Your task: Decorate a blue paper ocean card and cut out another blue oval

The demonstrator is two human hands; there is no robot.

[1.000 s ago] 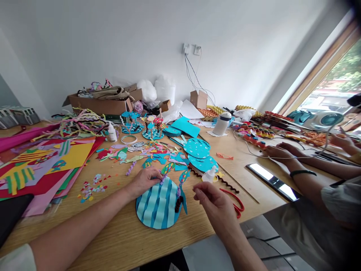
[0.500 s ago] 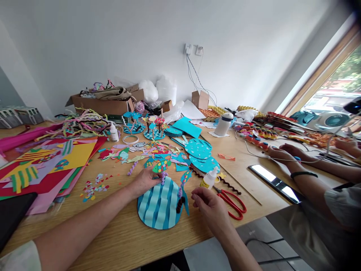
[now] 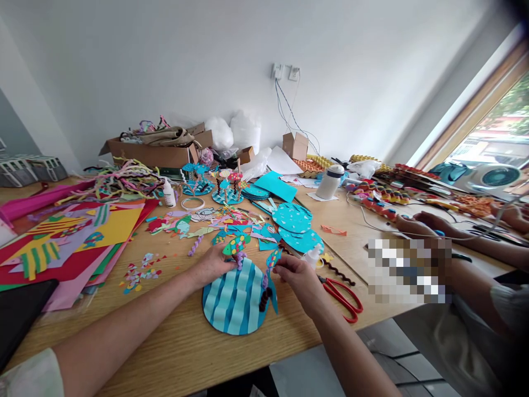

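Observation:
In front of me lies a round blue paper disc (image 3: 233, 309) with wavy light-blue strips. At its far edge my left hand (image 3: 215, 266) is closed on a coiled purple pipe cleaner (image 3: 239, 261) topped by a green paper fish (image 3: 236, 245) with dots. My right hand (image 3: 298, 278) pinches at a blue spotted paper fish (image 3: 273, 258) on the disc's right side. Below that fish are another purple coil (image 3: 265, 281) and a dark brown coil (image 3: 265, 299). A glue bottle (image 3: 312, 255) is partly hidden behind my right hand.
Red-handled scissors (image 3: 343, 300) lie right of my right hand, beside a thin stick and a brown wavy pipe cleaner (image 3: 341, 274). Blue discs (image 3: 292, 218), paper scraps and finished pieces (image 3: 227, 187) lie behind. Another person's hands (image 3: 417, 226) are at the right.
My right hand has moved up and left, from beside the disc to the blue spotted fish, now covering part of the glue bottle. My left hand stays at the green fish's stem.

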